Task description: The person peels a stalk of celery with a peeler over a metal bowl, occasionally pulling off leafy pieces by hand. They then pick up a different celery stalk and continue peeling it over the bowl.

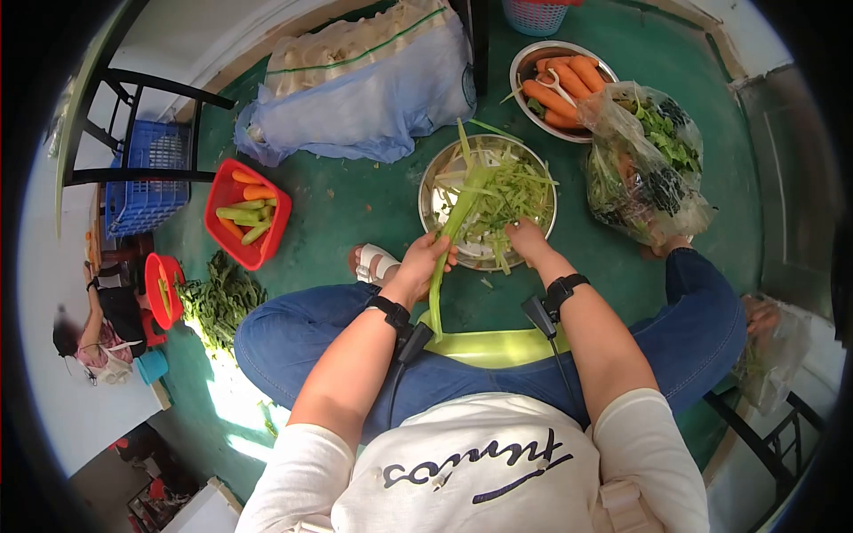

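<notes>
My left hand (428,259) is wrapped round a long pale green stalk (458,216), whose upper end reaches over a round metal bowl (547,226). The stalk's lower end hangs down past my left wrist. Inside the bowl lie many green strips and scraps (508,197). My right hand (526,240) is at the bowl's lower right edge, above the scraps, with its fingers closed; what they hold, if anything, is too small to tell. Both wrists wear black bands with small devices and cables.
A metal bowl of carrots (569,78) and a plastic bag of greens (644,169) stand at upper right. At left are a red basin of vegetables (283,218), leafy greens (218,291) and another person (107,324). A large wrapped sack (355,107) lies ahead.
</notes>
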The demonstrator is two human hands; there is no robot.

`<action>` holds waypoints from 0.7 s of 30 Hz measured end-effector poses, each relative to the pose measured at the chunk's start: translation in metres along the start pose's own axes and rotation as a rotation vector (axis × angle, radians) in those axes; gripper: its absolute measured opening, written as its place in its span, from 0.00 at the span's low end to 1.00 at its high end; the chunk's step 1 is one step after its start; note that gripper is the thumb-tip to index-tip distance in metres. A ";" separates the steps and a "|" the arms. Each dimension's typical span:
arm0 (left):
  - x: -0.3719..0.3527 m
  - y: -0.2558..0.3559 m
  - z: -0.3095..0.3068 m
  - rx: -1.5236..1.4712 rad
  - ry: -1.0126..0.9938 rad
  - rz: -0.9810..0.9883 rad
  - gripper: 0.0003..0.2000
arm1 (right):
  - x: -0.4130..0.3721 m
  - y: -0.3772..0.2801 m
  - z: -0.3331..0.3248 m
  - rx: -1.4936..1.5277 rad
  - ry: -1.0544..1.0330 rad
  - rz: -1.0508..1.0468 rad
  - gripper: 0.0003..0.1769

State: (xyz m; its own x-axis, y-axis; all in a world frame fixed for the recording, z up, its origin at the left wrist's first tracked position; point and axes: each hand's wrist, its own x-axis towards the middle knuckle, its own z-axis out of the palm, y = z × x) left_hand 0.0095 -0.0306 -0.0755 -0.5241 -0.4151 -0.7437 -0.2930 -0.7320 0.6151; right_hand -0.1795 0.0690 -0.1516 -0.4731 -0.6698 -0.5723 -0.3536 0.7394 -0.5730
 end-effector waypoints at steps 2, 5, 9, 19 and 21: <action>0.000 -0.003 0.002 0.017 -0.020 0.025 0.08 | -0.007 -0.004 -0.004 0.634 -0.186 0.340 0.13; 0.000 -0.004 0.003 0.084 0.013 0.050 0.09 | -0.013 -0.005 -0.016 1.067 -0.523 0.520 0.08; 0.000 -0.007 0.002 0.090 -0.014 0.124 0.11 | -0.019 -0.011 -0.025 1.243 -0.621 0.633 0.08; 0.005 -0.012 -0.003 0.228 0.089 0.213 0.16 | -0.026 -0.019 0.008 0.717 -0.055 0.075 0.08; 0.013 -0.020 -0.006 0.238 0.126 0.209 0.14 | -0.033 -0.025 0.006 0.370 0.113 -0.083 0.10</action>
State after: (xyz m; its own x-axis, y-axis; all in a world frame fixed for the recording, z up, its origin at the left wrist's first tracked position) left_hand 0.0135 -0.0246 -0.0989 -0.4941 -0.6172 -0.6124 -0.3755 -0.4838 0.7905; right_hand -0.1502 0.0721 -0.1213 -0.5485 -0.6989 -0.4590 -0.0893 0.5948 -0.7989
